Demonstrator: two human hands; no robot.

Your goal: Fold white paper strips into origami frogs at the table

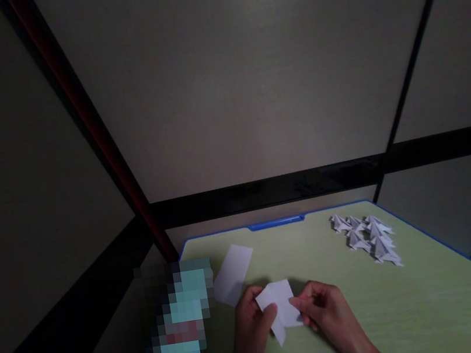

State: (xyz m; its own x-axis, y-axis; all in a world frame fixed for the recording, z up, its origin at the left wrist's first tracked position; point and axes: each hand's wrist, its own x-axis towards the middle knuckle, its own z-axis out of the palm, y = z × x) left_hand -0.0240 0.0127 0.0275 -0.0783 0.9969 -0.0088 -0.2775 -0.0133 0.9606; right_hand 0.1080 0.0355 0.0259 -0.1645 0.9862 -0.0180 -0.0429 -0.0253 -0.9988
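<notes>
A small piece of folded white paper [286, 304] is held up between my two hands, just above the table. My left hand [255, 321] pinches its left side, thumb on the front and fingers behind. A pointed flap hangs down below that thumb. My right hand [319, 305] grips the right edge between thumb and fingers. A crease runs down the paper between the hands. Beyond my left hand, a flat white paper strip [235, 271] lies on the table, its near end close to my fingers.
The pale green table [435, 300] has a blue rim and a blue handle-like piece [276, 223] at its far edge. Several folded white paper figures [377, 238] cluster at the back right. A blurred-out turquoise item [188, 307] lies at the left. Wall panels [248, 80] stand behind.
</notes>
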